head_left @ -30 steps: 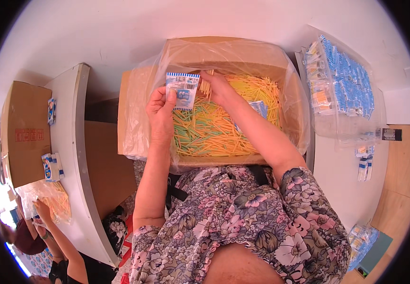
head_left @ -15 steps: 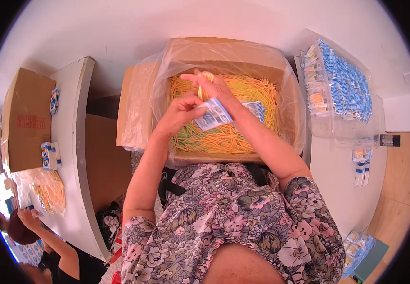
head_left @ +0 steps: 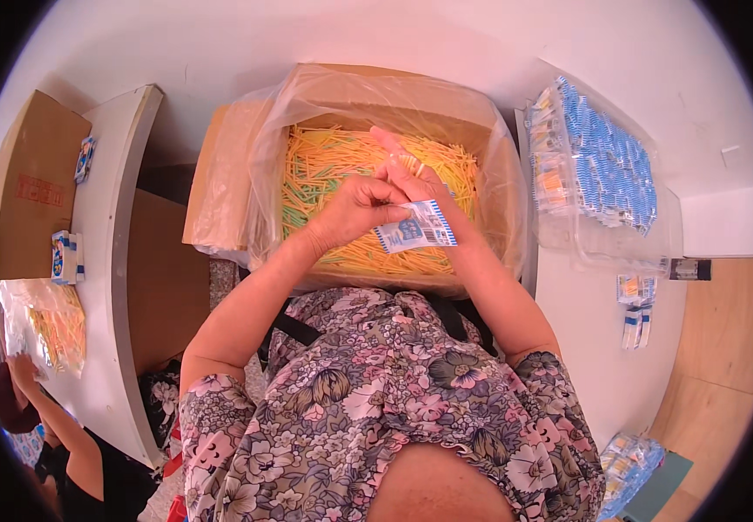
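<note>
Below me stands a cardboard box (head_left: 385,84) lined with a clear plastic bag, full of thin yellow, orange and green sticks (head_left: 333,150). Over it, my left hand (head_left: 354,207) pinches a small blue-and-white printed packet (head_left: 415,228) by its upper left corner. The packet looks flat; whether anything is inside cannot be made out. My right hand (head_left: 415,183) is closed round a small bundle of yellow sticks (head_left: 412,163), its index finger pointing up and away. The two hands meet just above the packet, so the bundle's lower end is hidden.
At right, a clear plastic bin (head_left: 598,165) holds many blue-and-white packets; a few packets (head_left: 635,300) lie on the white table (head_left: 585,348). At left, a bench (head_left: 102,348) carries a carton (head_left: 33,187), packets and a bag of sticks (head_left: 59,322). A co-worker's arm (head_left: 67,426) reaches there.
The packet has turned and moved right relative to the box, nearer the right wrist. The right hand has lowered toward the left fingers. The whole view has shifted slightly.
</note>
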Motion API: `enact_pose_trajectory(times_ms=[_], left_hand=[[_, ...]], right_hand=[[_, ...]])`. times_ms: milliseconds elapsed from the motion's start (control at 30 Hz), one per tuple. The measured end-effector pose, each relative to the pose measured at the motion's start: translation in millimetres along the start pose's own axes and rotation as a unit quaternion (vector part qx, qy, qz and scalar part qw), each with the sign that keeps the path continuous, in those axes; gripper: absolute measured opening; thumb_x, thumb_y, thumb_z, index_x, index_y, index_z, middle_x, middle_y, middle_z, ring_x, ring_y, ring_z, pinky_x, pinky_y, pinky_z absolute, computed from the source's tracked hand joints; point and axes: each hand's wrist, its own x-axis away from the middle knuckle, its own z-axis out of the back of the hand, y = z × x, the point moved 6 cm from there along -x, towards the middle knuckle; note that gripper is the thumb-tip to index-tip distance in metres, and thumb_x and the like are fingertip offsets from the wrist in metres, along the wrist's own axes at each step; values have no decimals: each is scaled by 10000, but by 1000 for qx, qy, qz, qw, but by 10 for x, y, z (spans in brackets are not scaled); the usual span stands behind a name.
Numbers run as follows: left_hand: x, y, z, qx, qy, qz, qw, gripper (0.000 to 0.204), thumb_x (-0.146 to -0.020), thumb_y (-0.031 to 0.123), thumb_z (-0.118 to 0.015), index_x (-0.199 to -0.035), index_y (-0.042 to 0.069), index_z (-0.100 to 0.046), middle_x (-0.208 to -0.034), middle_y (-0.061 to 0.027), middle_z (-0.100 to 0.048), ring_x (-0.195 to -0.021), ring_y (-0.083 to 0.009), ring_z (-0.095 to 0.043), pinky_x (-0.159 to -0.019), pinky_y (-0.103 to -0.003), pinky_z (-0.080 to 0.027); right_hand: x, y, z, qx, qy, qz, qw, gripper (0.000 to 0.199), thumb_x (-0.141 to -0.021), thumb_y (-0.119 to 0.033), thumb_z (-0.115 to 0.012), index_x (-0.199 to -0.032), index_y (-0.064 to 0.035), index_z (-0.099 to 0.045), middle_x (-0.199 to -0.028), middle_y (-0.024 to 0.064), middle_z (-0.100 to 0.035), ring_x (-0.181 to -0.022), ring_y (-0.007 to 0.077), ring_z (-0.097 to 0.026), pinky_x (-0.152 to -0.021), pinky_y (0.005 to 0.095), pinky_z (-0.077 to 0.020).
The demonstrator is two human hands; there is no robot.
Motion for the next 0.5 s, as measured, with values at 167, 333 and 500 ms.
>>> enact_pose_trajectory(times_ms=[167,333,500], left_hand=[[-53,212,-112,-158,14,-66,985,55,-785,27,-684,-838,13,-675,-833,-41,-669,-744,-93,-608,-668,-271,-492],[-80,139,-224,-218,-9,-123,968,69,-786,24,-681,-849,33,-657,-807,-28,-640,-755,-86,-589,-670,-256,-479],[-75,-206,-2,2,33,42,999,78,-904,86,-573,-904,15,-607,-783,20,-601,-732,-44,-547,-664,-215,-455]], right_hand=[[115,-379,266,293,48,139,945,272,-845,-294,-644,-875,-27,-599,-925,105,-580,-757,103,-538,-712,277,-443],[179,-396,278,382,105,135,908,291,-798,-292,-677,-754,-28,-562,-587,109,-515,-519,165,-477,-509,304,-408],[354,-291,862,427,188,30,884,226,-819,-212,-616,-772,0,-553,-610,126,-520,-552,183,-485,-560,321,-430]])
